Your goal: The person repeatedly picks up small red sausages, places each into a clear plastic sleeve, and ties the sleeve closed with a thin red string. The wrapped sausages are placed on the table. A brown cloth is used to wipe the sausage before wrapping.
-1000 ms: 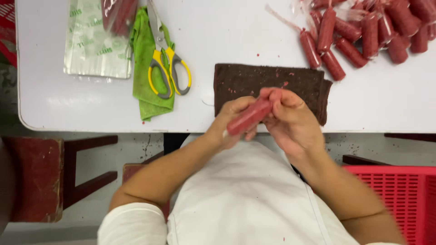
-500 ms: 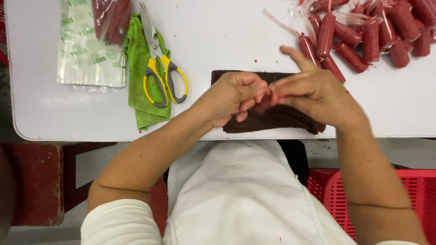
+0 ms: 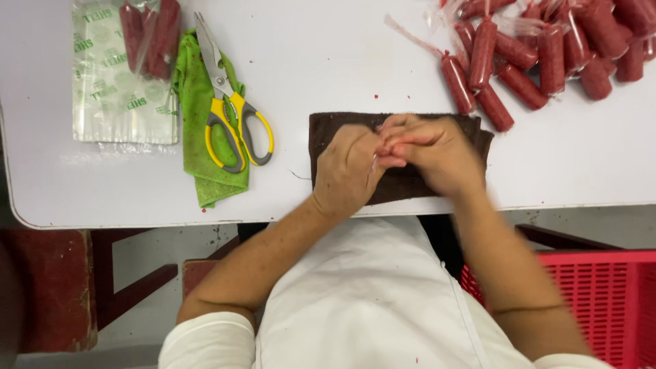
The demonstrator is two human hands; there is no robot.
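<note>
We see both hands down over the dark brown cloth (image 3: pixel 403 184) at the near edge of the white surface (image 3: pixel 342 75). The left hand (image 3: pixel 348 171) and right hand (image 3: pixel 437 154) are pressed together, fingers interlaced at the cloth's upper edge. A second ago they held a red sausage up in plain sight, off the surface and closer to the body; half a second ago they had moved onto the cloth with only a sliver of red showing between them. Now no sausage shows in either grip: the fingers are curled and closed against each other, but we cannot tell whether they clasp anything. The right forearm is blurred.

The pile of red sausages in clear wrap (image 3: pixel 547 48) lies well apart at the far right, unchanged. To the left, the yellow-handled scissors (image 3: pixel 232 116) rest on a green rag (image 3: pixel 205 164), beside a printed clear bag (image 3: pixel 119 82) holding several sausages. A red crate (image 3: pixel 594 301) sits below the surface on the right.
</note>
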